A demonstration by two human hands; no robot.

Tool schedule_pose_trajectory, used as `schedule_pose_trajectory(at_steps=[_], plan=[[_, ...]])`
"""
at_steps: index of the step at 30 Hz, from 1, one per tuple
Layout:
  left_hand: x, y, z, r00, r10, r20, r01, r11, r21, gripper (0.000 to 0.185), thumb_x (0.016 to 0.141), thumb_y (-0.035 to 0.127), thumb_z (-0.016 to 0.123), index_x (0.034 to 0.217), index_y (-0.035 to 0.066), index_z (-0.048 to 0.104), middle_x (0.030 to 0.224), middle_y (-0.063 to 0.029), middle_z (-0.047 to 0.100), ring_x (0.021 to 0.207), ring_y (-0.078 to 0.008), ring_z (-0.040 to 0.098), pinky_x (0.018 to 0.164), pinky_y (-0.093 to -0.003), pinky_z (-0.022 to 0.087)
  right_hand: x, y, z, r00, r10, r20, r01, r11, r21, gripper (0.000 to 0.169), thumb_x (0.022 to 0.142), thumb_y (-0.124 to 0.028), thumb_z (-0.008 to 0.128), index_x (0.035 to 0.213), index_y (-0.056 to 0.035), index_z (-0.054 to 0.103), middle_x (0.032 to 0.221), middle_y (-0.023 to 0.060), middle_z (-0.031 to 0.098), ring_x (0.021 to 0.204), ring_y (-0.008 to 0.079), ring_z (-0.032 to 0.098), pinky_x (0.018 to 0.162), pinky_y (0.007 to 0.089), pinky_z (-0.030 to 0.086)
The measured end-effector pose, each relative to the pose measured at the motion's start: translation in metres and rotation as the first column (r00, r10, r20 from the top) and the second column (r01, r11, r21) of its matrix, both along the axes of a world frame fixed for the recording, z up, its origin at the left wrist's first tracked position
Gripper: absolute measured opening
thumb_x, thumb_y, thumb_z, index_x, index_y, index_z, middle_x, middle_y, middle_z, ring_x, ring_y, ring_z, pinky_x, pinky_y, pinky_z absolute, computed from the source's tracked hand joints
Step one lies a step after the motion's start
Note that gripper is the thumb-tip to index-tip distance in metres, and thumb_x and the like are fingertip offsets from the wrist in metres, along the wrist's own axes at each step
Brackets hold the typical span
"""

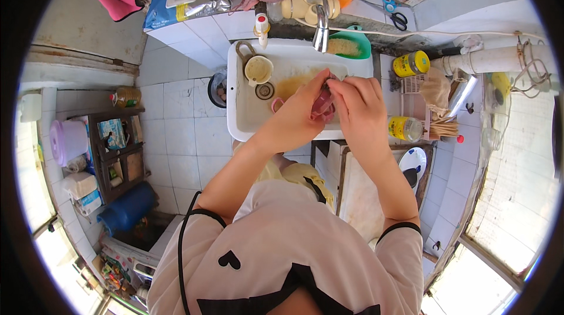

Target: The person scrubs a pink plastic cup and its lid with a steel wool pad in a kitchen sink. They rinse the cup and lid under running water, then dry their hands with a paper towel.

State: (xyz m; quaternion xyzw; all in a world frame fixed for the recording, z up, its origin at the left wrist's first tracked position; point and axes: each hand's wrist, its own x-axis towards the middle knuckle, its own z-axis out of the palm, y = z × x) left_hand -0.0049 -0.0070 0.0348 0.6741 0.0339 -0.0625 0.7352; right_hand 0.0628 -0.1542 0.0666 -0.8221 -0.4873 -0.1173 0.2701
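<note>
Both my hands are raised over a white ceramic sink (246,117). My left hand (297,114) holds a pinkish-purple item (324,102), mostly hidden by the fingers; I cannot tell exactly what it is. Against its upper end, the thumb and fingers of my right hand (359,99) are pinched close together near a small dark part. A pink loop (276,104) shows beside my left wrist, low in the sink. Brownish residue (295,84) covers part of the basin floor. Near the drain strainer (265,91) sits a cream cup-shaped strainer (258,71).
A chrome faucet (322,28) overhangs the sink in front of my hands. Behind it is a green container (357,44) of pale grains. Yellow-lidded jar (410,64), yellow-labelled jar (404,128) and wooden chopsticks (440,129) stand at right. A bin (217,90) is left of the sink.
</note>
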Motion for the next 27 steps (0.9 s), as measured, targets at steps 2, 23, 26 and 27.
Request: schedule_pose_trajectory(at_steps=[2,23,26,27], plan=[[-0.002,-0.006,-0.014,0.993,0.090,0.074,-0.088,0.996,-0.029,0.081,0.077,-0.017,0.053,0.150,0.000,0.023,0.121,-0.0059,0.052,0.099,-0.0099,0.049,0.084,-0.0222,0.043,-0.006,0.002,0.001,0.998,0.048,-0.038,-0.047,0.999,0.018,0.031,0.072,0.002,0.063,0.103,-0.0020,0.061,0.095,0.0100,0.057,0.086,0.0294,0.056,0.070,0.0368,0.050],[0.003,-0.011,-0.028,0.994,0.085,-0.062,-0.099,0.558,-0.824,0.061,0.087,0.020,0.045,0.143,0.000,0.031,0.126,-0.0082,0.048,0.110,-0.0199,0.050,0.092,-0.0331,0.042,-0.003,0.016,-0.009,0.956,-0.170,-0.238,0.207,0.969,0.137,0.015,0.077,-0.001,0.069,0.089,-0.0031,0.060,0.087,0.0110,0.058,0.082,0.0319,0.056,0.070,0.0405,0.047],[0.003,-0.011,-0.015,0.982,0.079,-0.173,-0.190,0.469,-0.862,0.064,0.085,0.034,0.037,0.140,0.000,0.036,0.124,-0.0095,0.049,0.106,-0.0233,0.050,0.093,-0.0338,0.039,-0.007,0.017,-0.012,0.973,-0.167,-0.161,0.192,0.970,0.151,0.015,0.076,0.000,0.069,0.087,-0.0036,0.060,0.087,0.0107,0.057,0.081,0.0314,0.056,0.069,0.0397,0.048],[0.004,-0.011,-0.014,0.978,0.090,-0.189,-0.209,0.422,-0.882,0.065,0.085,0.035,0.036,0.140,0.000,0.035,0.124,-0.0096,0.049,0.107,-0.0234,0.049,0.093,-0.0342,0.038,-0.015,0.015,-0.014,0.977,-0.151,-0.150,0.172,0.976,0.135,0.015,0.076,0.000,0.069,0.087,-0.0038,0.061,0.086,0.0103,0.056,0.081,0.0310,0.055,0.068,0.0393,0.048]])
